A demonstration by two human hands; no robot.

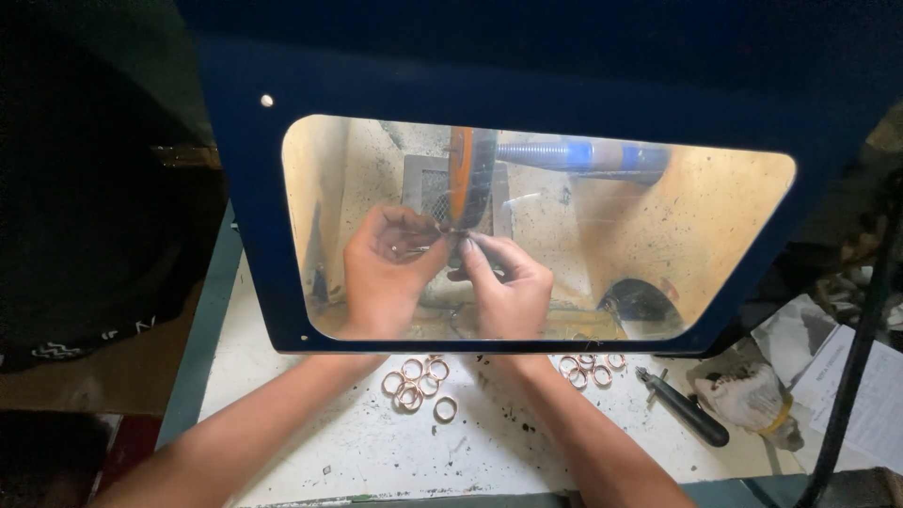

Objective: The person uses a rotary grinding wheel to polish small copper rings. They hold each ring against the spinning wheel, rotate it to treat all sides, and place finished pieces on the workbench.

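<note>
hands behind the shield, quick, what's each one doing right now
Left hand: fingers pinched shut on a small piece at the spinning wheel; piece too small to identify.
Right hand: fingers pinched on the same piece.

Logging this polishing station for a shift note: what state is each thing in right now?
Left hand: behind the clear shield, pinching a small piece at the wheel.
Right hand: pinching the same piece.
Orange-edged polishing wheel: upright; spinning cannot be told.
Copper-coloured rings: loose, lying flat on the white bench.
Black-handled tool: lying unused.
</note>
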